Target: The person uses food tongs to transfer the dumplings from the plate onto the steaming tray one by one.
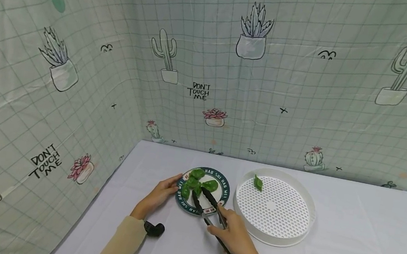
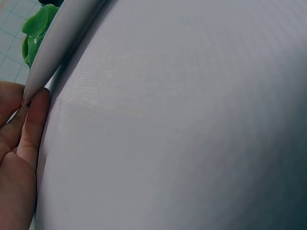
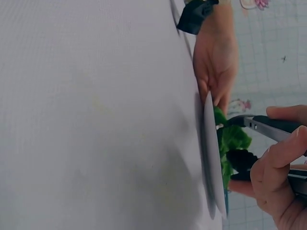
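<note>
A round plate with a dark green lettered rim carries several green leaves, heaped toward its left side. My left hand pinches the plate's left edge; in the left wrist view its fingers reach under the rim. Black-and-silver tongs are held in my right hand, their two arms spread. The black tips are down among the leaves, one of which lies between or just under them. Whether the tips grip a leaf I cannot tell.
To the right of the plate stands a round white perforated tray with a raised rim. One green leaf lies near its back left. A white cloth covers the table, and a patterned curtain hangs behind and at the left.
</note>
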Tool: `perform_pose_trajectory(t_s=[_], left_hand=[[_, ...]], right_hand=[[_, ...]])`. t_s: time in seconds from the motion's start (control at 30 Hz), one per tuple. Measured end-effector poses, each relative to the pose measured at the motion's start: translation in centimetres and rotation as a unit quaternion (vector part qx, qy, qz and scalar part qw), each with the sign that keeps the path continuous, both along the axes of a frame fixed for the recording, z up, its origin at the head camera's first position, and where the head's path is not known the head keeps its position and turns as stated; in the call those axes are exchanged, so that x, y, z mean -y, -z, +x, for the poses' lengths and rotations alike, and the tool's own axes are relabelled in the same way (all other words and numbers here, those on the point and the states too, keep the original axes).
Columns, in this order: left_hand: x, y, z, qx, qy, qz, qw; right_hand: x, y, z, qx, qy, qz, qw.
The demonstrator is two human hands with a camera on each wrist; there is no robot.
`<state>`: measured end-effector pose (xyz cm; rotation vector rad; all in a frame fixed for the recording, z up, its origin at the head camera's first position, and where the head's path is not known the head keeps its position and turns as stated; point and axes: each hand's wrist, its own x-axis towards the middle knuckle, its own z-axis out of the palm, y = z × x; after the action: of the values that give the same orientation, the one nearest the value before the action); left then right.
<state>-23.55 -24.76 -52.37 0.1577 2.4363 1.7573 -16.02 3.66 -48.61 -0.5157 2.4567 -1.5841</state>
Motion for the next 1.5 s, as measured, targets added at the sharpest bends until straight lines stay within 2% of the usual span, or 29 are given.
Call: perform_pose_trajectory(t_s=[0.2,0.47,0.73,1.1,1.33,1.5], left_hand=[[-0.1,0.0,-0.1,0.004,0.004,0.002,1.0],[-0.2,0.0,-0.1,0.01,-0.006,0.0,0.9999],[0.1,0.0,-0.1,0.009,0.009,0.004,0.9999],[-0.1,0.1,0.1,0.007,0.005,0.019,0.9998],[0.1,0.1,-0.1,0.015,0.001,0.011,0.9998],[0.1,0.1,-0.1,0.015,0.01,0.01,0.9998]], right_hand=[[-1.0,-0.1,-0.1,-0.031,0.023,0.007,0.999],[-2.8,-0.8,0.0,-0.049,0.038,0.01,0.998],[-5.0,-1.8,0.6,0.009,0.015,-0.035,0.999],[-8.3,-2.8,1.4,0.029,0.024,-0.022,0.999],[-11.2,-2.8,1.2,0.016,0.016,-0.014,1.0],[-12.7,-2.5,1.1,0.012,0.033,0.004,0.999]])
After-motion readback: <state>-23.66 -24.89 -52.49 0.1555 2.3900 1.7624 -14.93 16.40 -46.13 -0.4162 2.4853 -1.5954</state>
